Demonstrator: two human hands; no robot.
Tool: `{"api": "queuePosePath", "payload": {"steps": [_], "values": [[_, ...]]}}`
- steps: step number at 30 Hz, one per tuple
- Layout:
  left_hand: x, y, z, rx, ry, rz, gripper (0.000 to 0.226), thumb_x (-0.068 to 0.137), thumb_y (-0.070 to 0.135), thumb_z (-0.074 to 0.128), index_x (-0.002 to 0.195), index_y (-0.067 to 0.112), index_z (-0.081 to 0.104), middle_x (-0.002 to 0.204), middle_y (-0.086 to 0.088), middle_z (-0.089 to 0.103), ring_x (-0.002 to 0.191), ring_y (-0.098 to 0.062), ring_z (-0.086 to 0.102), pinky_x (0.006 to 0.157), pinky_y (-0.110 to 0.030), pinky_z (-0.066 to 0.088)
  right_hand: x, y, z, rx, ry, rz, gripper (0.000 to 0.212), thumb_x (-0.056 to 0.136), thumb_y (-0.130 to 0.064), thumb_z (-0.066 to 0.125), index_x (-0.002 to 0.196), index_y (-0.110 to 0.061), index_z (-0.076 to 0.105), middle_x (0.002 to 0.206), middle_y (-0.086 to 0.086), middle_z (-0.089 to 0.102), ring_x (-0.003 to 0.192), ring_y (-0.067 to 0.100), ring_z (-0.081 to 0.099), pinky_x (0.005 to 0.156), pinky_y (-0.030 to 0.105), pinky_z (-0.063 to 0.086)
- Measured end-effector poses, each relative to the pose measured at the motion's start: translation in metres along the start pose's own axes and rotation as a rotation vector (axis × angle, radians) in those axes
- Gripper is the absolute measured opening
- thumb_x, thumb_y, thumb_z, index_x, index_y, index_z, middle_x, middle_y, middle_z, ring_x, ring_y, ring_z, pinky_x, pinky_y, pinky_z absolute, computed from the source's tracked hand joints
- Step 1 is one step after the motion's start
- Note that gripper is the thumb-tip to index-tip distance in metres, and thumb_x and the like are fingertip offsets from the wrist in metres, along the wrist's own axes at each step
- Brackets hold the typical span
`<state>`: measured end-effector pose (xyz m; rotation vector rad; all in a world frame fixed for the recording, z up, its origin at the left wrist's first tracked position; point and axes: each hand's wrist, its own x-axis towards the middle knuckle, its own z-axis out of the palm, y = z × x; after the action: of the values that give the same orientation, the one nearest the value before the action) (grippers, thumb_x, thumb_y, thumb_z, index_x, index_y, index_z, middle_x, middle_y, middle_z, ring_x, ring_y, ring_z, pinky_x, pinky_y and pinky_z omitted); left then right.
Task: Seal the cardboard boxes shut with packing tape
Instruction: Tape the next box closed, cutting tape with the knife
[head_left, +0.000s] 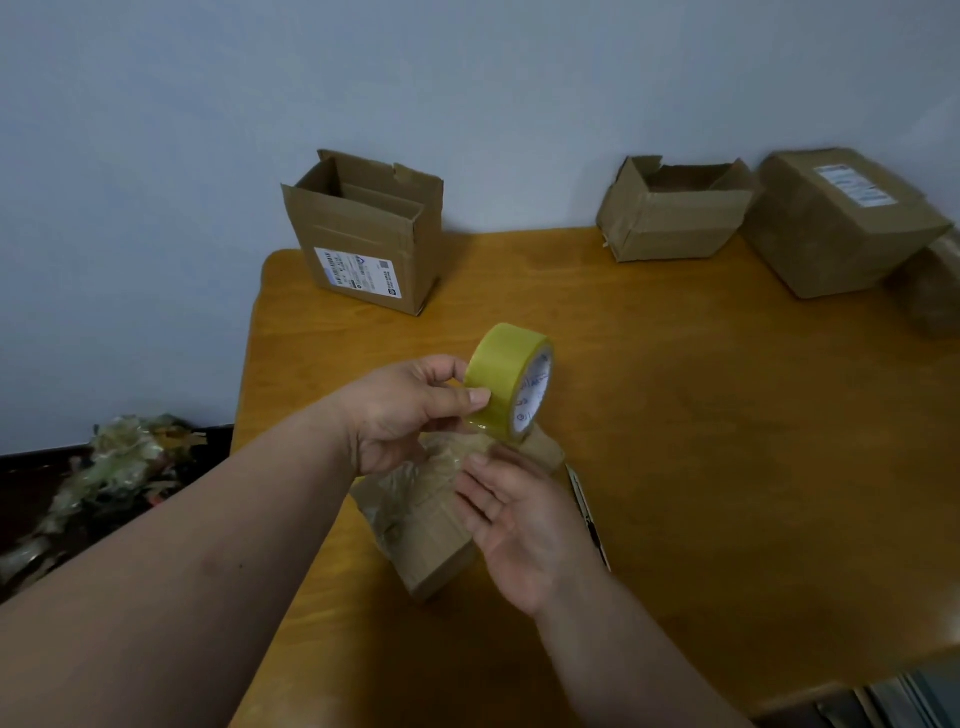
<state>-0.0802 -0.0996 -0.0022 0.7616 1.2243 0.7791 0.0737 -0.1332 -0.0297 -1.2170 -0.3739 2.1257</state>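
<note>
Left hand: the left hand (400, 410) sits at the centre of the frame and grips the roll of tape (511, 382), thumb pressed on the outer face of the roll, fingers curled round its far side.
Roll of tape: yellowish, held upright on edge above the small box, its white printed core facing right. A short clear strip runs from the bottom of the roll down toward the box top.
Right hand: the right hand (519, 525) is just below and right of the roll, palm turned up and leftward, fingers straight and relaxed, gripping nothing. The fingertips lie at the loose strip of tape; real contact cannot be told, the area being blurred.
Small box: the small box (434, 525) lies on the table (727, 467) at lower centre, beneath both hands, flaps down, its top covered with wrinkled clear tape.
Open box with label: the open box with label (363, 234) stands upper centre-left at the table's far corner, flaps up, white shipping label facing the viewer.
Second open box: the second open box (675, 210) stands upper right at the far edge, flaps raised.
Closed box: the closed box (841, 223) lies just right of it, a white label on top.
Dark narrow object: a dark narrow object (587, 512) lies on the table just right of the small box; its kind is unclear.
Floor, lower left: a heap of crumpled tape and scraps (119, 467).
</note>
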Motion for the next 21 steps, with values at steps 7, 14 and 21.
{"api": "queuePosePath", "payload": {"steps": [7,14,21], "values": [[-0.001,-0.001,0.000,-0.054,0.015,0.011,0.008,0.090,0.012,0.063,0.087,0.019,0.060,0.086,-0.005,0.065,0.077,-0.016,0.059,0.051,-0.019,0.053,0.010,0.002,0.010,0.002,0.068,-0.042,0.011,0.091,-0.009,0.064,0.101,-0.013,0.065,0.075,0.001,0.065,0.066,0.011,0.058,0.063,0.024,0.043],[-0.003,0.002,-0.004,-0.063,0.037,-0.007,0.011,0.082,0.025,0.067,0.091,0.022,0.060,0.100,-0.003,0.072,0.090,-0.017,0.070,0.075,-0.041,0.050,0.014,0.002,0.007,-0.045,0.094,-0.093,0.011,0.091,-0.014,0.066,0.101,-0.013,0.068,0.070,0.001,0.065,0.060,0.011,0.056,0.059,0.026,0.042],[-0.006,0.007,-0.013,-0.232,0.099,-0.071,0.019,0.074,0.034,0.068,0.084,0.022,0.058,0.095,-0.002,0.073,0.089,-0.027,0.074,0.107,-0.076,0.009,0.010,-0.026,-0.014,-0.384,0.347,-0.500,0.016,0.087,-0.004,0.063,0.075,-0.013,0.058,0.061,-0.001,0.049,0.057,0.010,0.041,0.052,0.023,0.034]]}}
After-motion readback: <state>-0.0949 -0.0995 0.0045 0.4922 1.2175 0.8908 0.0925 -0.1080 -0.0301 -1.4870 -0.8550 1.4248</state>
